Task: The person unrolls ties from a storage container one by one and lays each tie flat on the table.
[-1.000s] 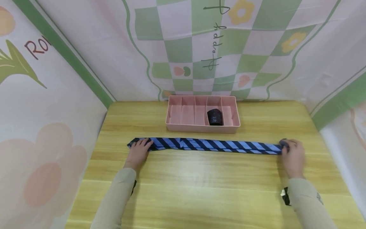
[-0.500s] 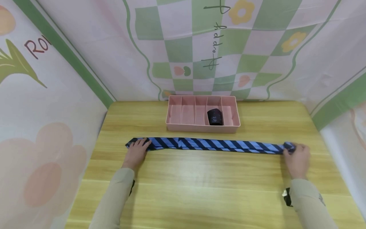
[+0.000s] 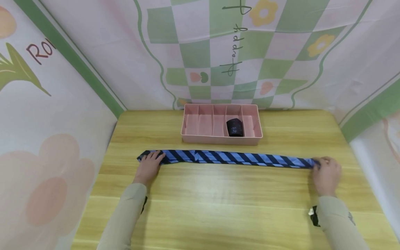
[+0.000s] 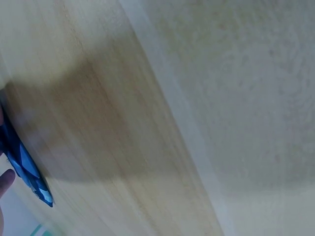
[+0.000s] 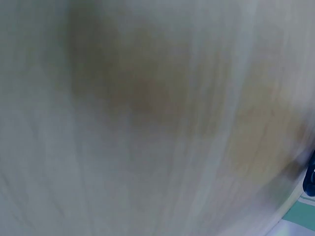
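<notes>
A blue and navy striped necktie (image 3: pixel 234 158) lies stretched across the wooden table, its folded layers forming a long narrow strip. Over its left end rests my left hand (image 3: pixel 149 168), fingers spread across the fabric near the dark tip. At the opposite end, my right hand (image 3: pixel 327 175) grips the tie with curled fingers, which mostly hide that end. The left wrist view catches part of the tie (image 4: pixel 22 160) and some fingertips at its left edge. A small dark blue piece of the tie (image 5: pixel 309 182) shows at the right wrist view's edge.
Behind the tie stands a pink divided tray (image 3: pixel 220 140). One compartment, second from the right, contains a dark rolled tie (image 3: pixel 235 127) with a small light pattern. The table (image 3: pixel 218 208) meets printed curtains (image 3: pixel 225 52) at the back.
My right hand has shifted slightly right and toward me, its fingers now covering the bunched end that showed before. My left hand moved slightly left with the tie, then stayed still.
</notes>
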{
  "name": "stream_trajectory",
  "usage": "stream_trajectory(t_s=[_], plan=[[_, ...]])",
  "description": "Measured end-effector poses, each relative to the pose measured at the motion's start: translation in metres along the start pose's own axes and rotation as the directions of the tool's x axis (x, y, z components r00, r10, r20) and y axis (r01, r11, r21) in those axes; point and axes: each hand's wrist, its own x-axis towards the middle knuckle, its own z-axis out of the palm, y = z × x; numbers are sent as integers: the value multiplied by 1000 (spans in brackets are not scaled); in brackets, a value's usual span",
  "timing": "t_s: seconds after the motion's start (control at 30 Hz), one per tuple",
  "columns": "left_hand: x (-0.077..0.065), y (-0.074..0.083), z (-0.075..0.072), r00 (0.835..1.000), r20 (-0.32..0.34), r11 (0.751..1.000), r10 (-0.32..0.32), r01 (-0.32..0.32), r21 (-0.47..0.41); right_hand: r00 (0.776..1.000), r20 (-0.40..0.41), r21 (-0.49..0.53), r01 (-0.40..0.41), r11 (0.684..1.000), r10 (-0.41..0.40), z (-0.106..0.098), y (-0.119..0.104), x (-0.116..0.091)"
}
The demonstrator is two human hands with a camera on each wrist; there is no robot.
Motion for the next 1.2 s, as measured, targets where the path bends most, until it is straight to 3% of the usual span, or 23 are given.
stream_trajectory(t_s=[0.8, 1.03, 1.2], plan=[[2, -1, 2, 999, -48, 1000, 6, -7, -16, 998, 43, 12, -38, 999, 37, -4, -2, -2], [1, 0, 2, 998, -59, 1000, 10, -10, -4, 990, 132, -4, -55, 998, 55, -6, -5, -2], [2, 3, 4, 997, -78, 1000, -8, 8, 1, 981, 191, -54, -23, 998, 33, -9, -8, 0]])
